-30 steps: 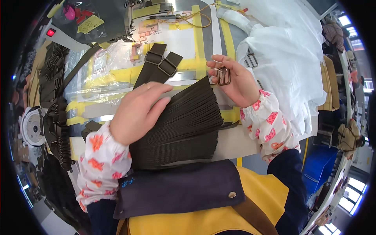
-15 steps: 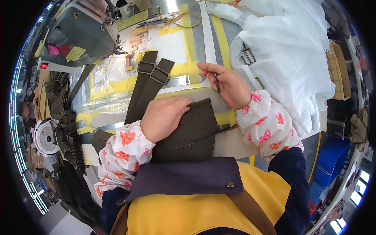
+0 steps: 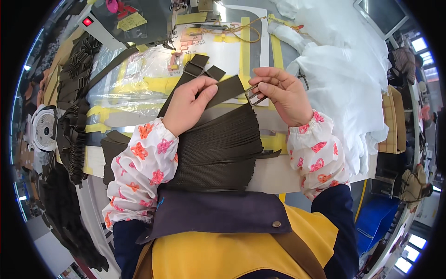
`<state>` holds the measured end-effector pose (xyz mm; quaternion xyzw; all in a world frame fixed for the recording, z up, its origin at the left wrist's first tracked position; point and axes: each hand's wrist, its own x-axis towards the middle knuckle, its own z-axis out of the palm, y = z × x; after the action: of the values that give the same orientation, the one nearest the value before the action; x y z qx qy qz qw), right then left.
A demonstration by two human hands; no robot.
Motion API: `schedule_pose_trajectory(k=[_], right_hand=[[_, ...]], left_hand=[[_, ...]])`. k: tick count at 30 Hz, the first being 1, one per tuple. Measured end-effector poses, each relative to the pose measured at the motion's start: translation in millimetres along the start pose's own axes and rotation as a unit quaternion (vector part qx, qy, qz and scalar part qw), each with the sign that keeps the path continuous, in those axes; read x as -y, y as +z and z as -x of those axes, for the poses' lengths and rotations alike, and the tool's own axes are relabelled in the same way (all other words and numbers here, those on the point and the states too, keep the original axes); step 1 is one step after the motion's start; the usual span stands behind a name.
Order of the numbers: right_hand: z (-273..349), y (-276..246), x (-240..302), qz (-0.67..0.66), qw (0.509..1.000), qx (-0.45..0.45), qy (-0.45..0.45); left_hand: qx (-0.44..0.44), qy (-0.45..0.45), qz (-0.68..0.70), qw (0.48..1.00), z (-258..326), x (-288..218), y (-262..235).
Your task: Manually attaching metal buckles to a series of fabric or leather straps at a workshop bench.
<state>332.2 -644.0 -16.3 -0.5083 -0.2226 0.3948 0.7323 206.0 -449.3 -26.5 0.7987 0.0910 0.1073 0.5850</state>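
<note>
My left hand (image 3: 193,100) pinches a dark olive webbing strap (image 3: 227,91), whose free end points up and to the right. Close to that end, my right hand (image 3: 283,93) grips a dark metal slide buckle (image 3: 254,95) between thumb and fingers. The strap end and the buckle are nearly touching; whether they meet I cannot tell. Below the hands, a fanned stack of cut webbing straps (image 3: 218,149) lies near my apron. Just beyond my left hand rests another strap with a buckle (image 3: 194,69) threaded on it.
A sewing machine (image 3: 148,23) stands at the far left. Straps with buckles (image 3: 76,69) hang in a bundle on the left, above a small white fan (image 3: 43,128). White sheer fabric (image 3: 339,88) is heaped on the right. Yellow tape (image 3: 162,84) crosses the worktop, and scissors lie at the back.
My left hand has lifted a strap from the stack and raised its end. My right hand has brought the buckle toward it. The view has shifted slightly.
</note>
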Motion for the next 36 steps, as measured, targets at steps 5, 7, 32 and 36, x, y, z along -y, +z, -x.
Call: schedule_pose_trajectory(k=[5,7,32,36], right_hand=[[-21,17,17,0.114,0.988,0.104,0.007],[-24,28,15,0.117,0.984,0.129,0.028],[-21,46,14,0.034,0.993,0.087,0.078],[-13,71,2,0.055,0.996,0.023,0.06]], left_hand=[[0.081,-0.067,0.132,0.986,9,-17,4],[0.142,-0.087,0.152,0.974,15,-22,1],[-0.117,-0.004,0.195,0.974,36,-30,-10],[-0.163,0.066,0.104,0.979,41,-30,1]])
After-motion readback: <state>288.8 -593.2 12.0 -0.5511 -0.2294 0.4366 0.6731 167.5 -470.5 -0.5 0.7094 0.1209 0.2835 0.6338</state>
